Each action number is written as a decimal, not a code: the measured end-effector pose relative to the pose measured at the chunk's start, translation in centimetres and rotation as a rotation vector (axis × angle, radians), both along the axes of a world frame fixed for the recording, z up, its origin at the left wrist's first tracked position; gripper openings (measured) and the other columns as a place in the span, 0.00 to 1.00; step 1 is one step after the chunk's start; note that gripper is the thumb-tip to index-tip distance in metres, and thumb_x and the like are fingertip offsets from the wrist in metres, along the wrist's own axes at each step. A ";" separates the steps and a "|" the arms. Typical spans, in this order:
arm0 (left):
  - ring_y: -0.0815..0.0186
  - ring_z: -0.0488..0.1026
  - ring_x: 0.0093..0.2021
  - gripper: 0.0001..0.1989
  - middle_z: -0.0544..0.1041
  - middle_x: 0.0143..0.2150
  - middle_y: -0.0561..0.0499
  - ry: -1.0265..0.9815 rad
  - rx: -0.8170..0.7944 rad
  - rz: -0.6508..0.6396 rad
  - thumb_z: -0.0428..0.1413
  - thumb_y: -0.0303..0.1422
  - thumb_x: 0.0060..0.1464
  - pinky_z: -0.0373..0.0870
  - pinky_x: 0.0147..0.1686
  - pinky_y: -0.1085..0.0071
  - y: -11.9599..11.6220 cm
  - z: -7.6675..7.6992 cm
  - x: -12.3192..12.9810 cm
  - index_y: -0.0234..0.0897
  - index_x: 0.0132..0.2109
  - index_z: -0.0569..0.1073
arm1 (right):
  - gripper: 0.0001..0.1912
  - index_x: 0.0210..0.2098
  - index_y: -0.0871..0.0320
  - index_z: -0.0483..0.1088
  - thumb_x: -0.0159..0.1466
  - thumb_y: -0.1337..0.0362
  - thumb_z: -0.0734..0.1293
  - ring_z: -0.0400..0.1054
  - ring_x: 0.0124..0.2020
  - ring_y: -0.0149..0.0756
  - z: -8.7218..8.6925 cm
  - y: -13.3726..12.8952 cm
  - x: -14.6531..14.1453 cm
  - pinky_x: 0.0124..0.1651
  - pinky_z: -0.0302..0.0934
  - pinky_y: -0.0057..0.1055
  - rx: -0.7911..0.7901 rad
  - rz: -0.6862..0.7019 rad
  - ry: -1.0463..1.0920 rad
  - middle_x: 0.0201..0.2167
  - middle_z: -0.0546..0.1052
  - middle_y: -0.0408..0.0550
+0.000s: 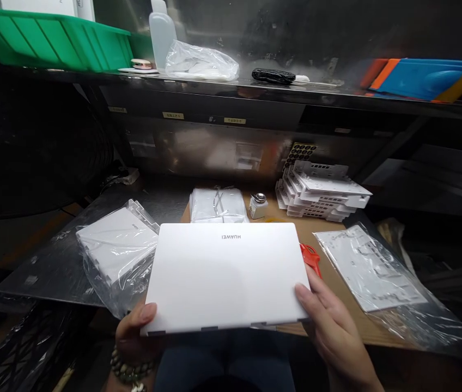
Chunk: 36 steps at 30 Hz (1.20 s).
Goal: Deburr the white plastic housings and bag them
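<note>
A white plastic cover panel [225, 283] with an upside-down HUAWEI logo is held up in front of me, its near edge showing several slots. At its lower left corner, my left hand [135, 329] grips it, thumb on top and fingers hidden below. On the right side, my right hand [329, 316] holds the edge the same way, thumb on the face. Left of the panel lies a similar white cover in a clear plastic bag [116, 242]. A bagged white part with its ribbed inner side up [372, 267] lies to the right. Red-handled scissors [311, 258] show partly behind the panel.
White molded parts [323, 190] are stacked at the back right. A tied bundle of plastic bags [218, 204] and a small metal-topped bottle [259, 206] stand behind the panel. The overhead shelf [243, 90] carries a green bin [51, 41], a plastic bottle [162, 35] and a blue-orange object [427, 79].
</note>
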<state>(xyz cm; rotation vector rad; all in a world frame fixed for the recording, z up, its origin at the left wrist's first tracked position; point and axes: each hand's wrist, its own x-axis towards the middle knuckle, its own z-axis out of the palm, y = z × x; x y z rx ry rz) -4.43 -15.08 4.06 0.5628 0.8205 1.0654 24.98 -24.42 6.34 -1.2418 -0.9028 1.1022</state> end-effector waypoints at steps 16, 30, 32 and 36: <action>0.49 0.83 0.32 0.34 0.86 0.40 0.44 -0.039 -0.052 0.100 0.65 0.33 0.34 0.83 0.24 0.59 -0.2 0.9 1.5 0.39 0.55 0.80 | 0.22 0.64 0.37 0.70 0.73 0.59 0.66 0.35 0.78 0.66 1.9 1.9 -2.5 0.70 0.34 0.80 0.478 -0.122 -1.270 0.79 0.49 0.44; 0.41 0.84 0.40 0.33 0.87 0.41 0.44 -0.011 -0.137 0.081 0.64 0.35 0.34 0.86 0.35 0.50 0.5 -0.8 1.5 0.37 0.53 0.81 | 0.23 0.67 0.37 0.66 0.75 0.59 0.61 0.36 0.79 0.56 0.9 1.2 -0.9 0.75 0.34 0.70 0.333 -0.222 -0.972 0.78 0.52 0.37; 0.41 0.84 0.40 0.33 0.87 0.41 0.44 -0.008 -0.129 0.095 0.63 0.35 0.34 0.86 0.35 0.50 0.5 -1.2 1.4 0.38 0.53 0.81 | 0.23 0.67 0.36 0.66 0.75 0.59 0.61 0.37 0.79 0.55 0.9 1.0 -0.9 0.75 0.34 0.69 0.335 -0.221 -0.963 0.78 0.52 0.37; 0.39 0.84 0.46 0.35 0.87 0.42 0.44 -0.002 -0.123 0.090 0.62 0.36 0.34 0.86 0.39 0.48 0.4 -1.1 1.5 0.38 0.56 0.80 | 0.24 0.69 0.37 0.64 0.74 0.57 0.63 0.40 0.79 0.55 0.7 0.6 -0.7 0.77 0.36 0.65 0.292 -0.224 -0.861 0.78 0.51 0.37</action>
